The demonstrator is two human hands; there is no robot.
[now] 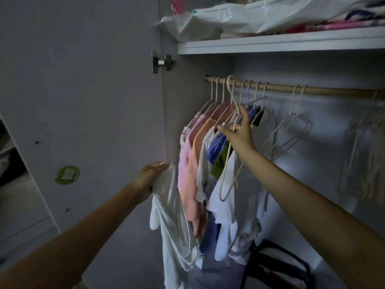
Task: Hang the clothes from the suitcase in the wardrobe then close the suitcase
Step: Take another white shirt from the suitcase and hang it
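left hand (pixel 150 177) grips white garment (pixel 174 226) | right hand (pixel 239 132) grips hanger (pixel 231 142)

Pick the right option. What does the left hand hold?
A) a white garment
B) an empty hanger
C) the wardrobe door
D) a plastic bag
A: the left hand grips a white garment that hangs down in front of the wardrobe, while the right hand holds a bare hanger near the rail.
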